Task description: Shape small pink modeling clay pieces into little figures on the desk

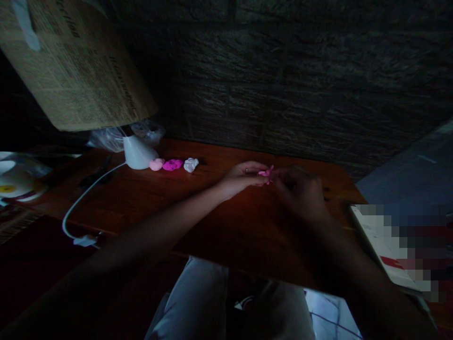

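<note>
Above the right half of the wooden table, my left hand (244, 179) grips a small pink piece of modelling clay (264, 174) between thumb and fingers. A ring shows on one of its fingers. My right hand (300, 189) is closed in a pinch at the right end of the same pink clay, its fingertips dark and partly hidden. The clay has thin bits sticking out; its exact shape is too small to make out. Farther left lie a light pink clay lump (156, 164), a magenta clay lump (172, 165) and a white clay lump (191, 164).
A lamp with a white base (136, 153) and newsprint-patterned shade (88, 71) stands at the left, its white cord (76, 200) hanging over the front edge. Clear plastic lies behind it. A white cup-like container (14, 179) is far left. A dark brick-patterned wall (269, 85) backs the table (226, 231).
</note>
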A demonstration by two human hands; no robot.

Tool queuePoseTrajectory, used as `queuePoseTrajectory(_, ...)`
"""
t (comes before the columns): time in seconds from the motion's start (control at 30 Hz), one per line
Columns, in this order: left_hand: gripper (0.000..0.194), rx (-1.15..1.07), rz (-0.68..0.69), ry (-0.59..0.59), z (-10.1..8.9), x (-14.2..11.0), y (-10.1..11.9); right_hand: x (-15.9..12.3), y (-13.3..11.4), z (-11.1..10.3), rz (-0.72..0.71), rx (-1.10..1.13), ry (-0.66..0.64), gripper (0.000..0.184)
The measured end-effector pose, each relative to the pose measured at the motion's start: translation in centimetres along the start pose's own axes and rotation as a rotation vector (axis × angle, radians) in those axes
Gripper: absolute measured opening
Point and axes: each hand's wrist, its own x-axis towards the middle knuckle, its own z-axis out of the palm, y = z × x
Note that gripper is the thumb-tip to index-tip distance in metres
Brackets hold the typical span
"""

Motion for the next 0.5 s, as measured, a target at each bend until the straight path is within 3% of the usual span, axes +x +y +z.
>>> queuePoseTrajectory(0.5, 0.035, -0.049, -0.007, 0.022, 0.07, -0.04, 0.04, 0.04, -0.29, -0.29, -0.017, -0.035, 0.010, 0.015)
